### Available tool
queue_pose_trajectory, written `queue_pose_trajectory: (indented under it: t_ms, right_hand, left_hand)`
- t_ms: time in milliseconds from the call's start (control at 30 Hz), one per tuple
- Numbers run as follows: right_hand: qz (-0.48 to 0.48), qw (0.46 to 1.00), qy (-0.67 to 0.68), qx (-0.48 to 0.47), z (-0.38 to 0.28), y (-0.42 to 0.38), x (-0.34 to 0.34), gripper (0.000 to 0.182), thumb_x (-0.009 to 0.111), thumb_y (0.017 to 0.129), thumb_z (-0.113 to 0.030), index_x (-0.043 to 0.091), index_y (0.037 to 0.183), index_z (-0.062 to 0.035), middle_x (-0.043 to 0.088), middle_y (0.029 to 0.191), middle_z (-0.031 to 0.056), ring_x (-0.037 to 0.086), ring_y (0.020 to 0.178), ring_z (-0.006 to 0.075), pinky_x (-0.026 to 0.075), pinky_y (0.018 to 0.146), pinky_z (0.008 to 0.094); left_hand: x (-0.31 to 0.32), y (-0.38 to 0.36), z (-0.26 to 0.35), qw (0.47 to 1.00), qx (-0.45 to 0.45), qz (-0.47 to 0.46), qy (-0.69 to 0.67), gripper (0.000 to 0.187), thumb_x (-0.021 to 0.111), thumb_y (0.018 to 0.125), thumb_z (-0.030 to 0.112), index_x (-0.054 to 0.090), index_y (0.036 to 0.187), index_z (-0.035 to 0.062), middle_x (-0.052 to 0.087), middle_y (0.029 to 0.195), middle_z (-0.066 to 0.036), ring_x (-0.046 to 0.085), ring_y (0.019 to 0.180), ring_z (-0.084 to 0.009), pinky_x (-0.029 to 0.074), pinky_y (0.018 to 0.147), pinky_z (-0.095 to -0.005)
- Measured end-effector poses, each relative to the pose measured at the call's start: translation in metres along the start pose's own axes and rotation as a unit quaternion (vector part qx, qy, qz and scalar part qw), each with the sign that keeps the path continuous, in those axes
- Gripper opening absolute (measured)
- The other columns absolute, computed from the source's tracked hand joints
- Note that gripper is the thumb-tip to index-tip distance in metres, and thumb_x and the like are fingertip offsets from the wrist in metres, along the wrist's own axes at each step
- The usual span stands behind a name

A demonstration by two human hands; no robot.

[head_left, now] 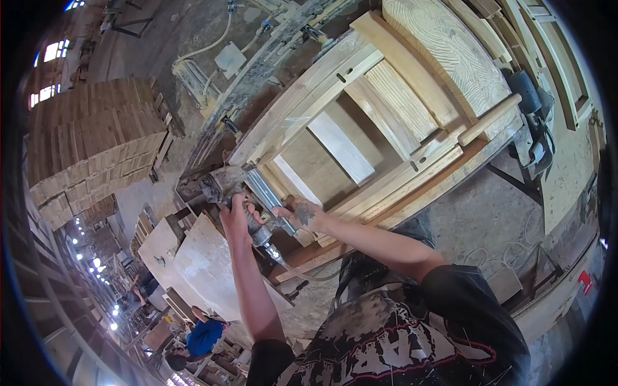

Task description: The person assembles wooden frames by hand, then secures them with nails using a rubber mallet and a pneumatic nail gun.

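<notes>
A pneumatic nail gun (262, 222) with a long silver magazine (267, 193) and an air fitting lies near the front left corner of a pale wooden frame (380, 183). My left hand (239, 215) is closed around the gun's body. My right hand (302, 214) closes on the silver magazine from the other side, with its fingertips partly hidden. A clear air hose (283, 260) runs from the gun's fitting toward my body. Inside the frame are several pale slats and a brown panel (322, 157).
A large wood block (454, 51) and a round wooden rod (489, 120) lie at the frame's far end, near a dark cylinder (524, 92). White boards (206, 257) stand at left, beyond them stacked wood (96, 151). A person in blue (205, 336) is in the background.
</notes>
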State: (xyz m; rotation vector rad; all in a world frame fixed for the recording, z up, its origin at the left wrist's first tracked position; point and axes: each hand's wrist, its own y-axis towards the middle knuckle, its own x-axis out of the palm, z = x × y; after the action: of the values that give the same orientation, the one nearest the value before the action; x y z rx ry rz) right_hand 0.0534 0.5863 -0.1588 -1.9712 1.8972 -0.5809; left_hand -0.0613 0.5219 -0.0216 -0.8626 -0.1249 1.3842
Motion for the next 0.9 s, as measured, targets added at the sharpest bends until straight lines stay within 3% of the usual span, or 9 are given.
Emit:
queue_pose_trajectory:
  t_ms: [67, 200, 267, 333, 433, 600, 767, 900]
  right_hand:
    - [0.045, 0.996, 0.031, -0.076, -0.004, -0.004, 0.0, 0.07, 0.043, 0.095, -0.066, 0.062, 0.102, 0.0007, 0.066, 0.09, 0.0249, 0.065, 0.093, 0.0392, 0.049, 0.082, 0.0444]
    - [0.055, 0.995, 0.038, -0.08, -0.014, -0.026, -0.011, 0.063, 0.047, 0.096, -0.061, 0.061, 0.098, 0.0004, 0.065, 0.085, 0.0226, 0.064, 0.085, 0.0376, 0.049, 0.077, 0.0432]
    - [0.027, 0.989, 0.122, -0.073, -0.018, -0.042, -0.023, 0.059, 0.048, 0.097, -0.058, 0.061, 0.098, -0.0004, 0.065, 0.082, 0.0197, 0.063, 0.08, 0.0346, 0.049, 0.075, 0.0406]
    - [0.053, 0.995, 0.054, -0.058, -0.018, -0.058, -0.044, 0.055, 0.049, 0.099, -0.054, 0.062, 0.104, -0.0006, 0.065, 0.079, 0.017, 0.063, 0.078, 0.0306, 0.049, 0.076, 0.0386]
    - [0.141, 0.972, 0.176, -0.061, 0.007, -0.068, -0.063, 0.046, 0.054, 0.1, -0.044, 0.063, 0.113, -0.0005, 0.068, 0.081, 0.0145, 0.065, 0.078, 0.0258, 0.051, 0.075, 0.0365]
    - [0.203, 0.968, 0.148, 0.013, 0.009, -0.092, -0.142, 0.047, 0.054, 0.099, -0.043, 0.063, 0.115, 0.0001, 0.068, 0.085, 0.0184, 0.067, 0.081, 0.0276, 0.051, 0.076, 0.0369]
    - [0.269, 0.945, 0.187, -0.026, 0.013, -0.084, -0.181, 0.048, 0.052, 0.099, -0.045, 0.062, 0.117, -0.0011, 0.07, 0.089, 0.0183, 0.069, 0.088, 0.0313, 0.051, 0.079, 0.0377]
    - [0.238, 0.949, 0.203, -0.037, 0.015, -0.077, -0.195, 0.047, 0.05, 0.1, -0.046, 0.062, 0.115, -0.0026, 0.068, 0.085, 0.0163, 0.067, 0.083, 0.0292, 0.05, 0.076, 0.0373]
  left_hand:
    - [-0.003, -0.007, 0.001, 1.0, 0.012, 0.008, -0.017, 0.021, 0.058, 0.089, 0.017, 0.057, 0.091, -0.003, 0.05, 0.062, -0.006, 0.048, 0.045, -0.0178, 0.044, 0.041, -0.0325]
    - [-0.001, -0.033, 0.007, 0.998, 0.048, 0.015, -0.036, 0.022, 0.058, 0.09, 0.018, 0.059, 0.09, -0.004, 0.049, 0.061, -0.006, 0.048, 0.045, -0.0172, 0.043, 0.041, -0.0325]
    - [0.012, -0.045, 0.012, 0.998, 0.056, -0.004, -0.034, 0.02, 0.058, 0.091, 0.016, 0.058, 0.085, -0.0031, 0.049, 0.06, -0.006, 0.048, 0.045, -0.0168, 0.043, 0.041, -0.0326]
    - [0.033, -0.051, 0.017, 0.996, 0.076, -0.044, 0.016, 0.019, 0.057, 0.091, 0.014, 0.056, 0.08, -0.0016, 0.049, 0.059, -0.005, 0.048, 0.044, -0.0162, 0.042, 0.041, -0.0324]
    - [0.078, -0.057, 0.026, 0.988, 0.093, -0.125, 0.011, 0.02, 0.057, 0.092, 0.013, 0.054, 0.078, -0.0007, 0.049, 0.059, -0.005, 0.048, 0.044, -0.0146, 0.042, 0.041, -0.0313]
    - [0.164, -0.063, 0.054, 0.975, 0.088, -0.202, 0.042, 0.019, 0.058, 0.092, 0.013, 0.056, 0.081, -0.0019, 0.05, 0.059, -0.004, 0.049, 0.043, -0.0128, 0.041, 0.041, -0.0297]
    - [0.219, -0.057, 0.077, 0.963, 0.114, -0.214, 0.115, 0.017, 0.057, 0.091, 0.014, 0.059, 0.084, -0.0017, 0.052, 0.059, -0.005, 0.051, 0.045, -0.0144, 0.043, 0.042, -0.0304]
    - [0.238, -0.055, 0.087, 0.965, 0.105, -0.191, 0.147, 0.018, 0.06, 0.09, 0.017, 0.058, 0.086, -0.0004, 0.052, 0.059, -0.006, 0.051, 0.044, -0.0158, 0.043, 0.041, -0.0311]
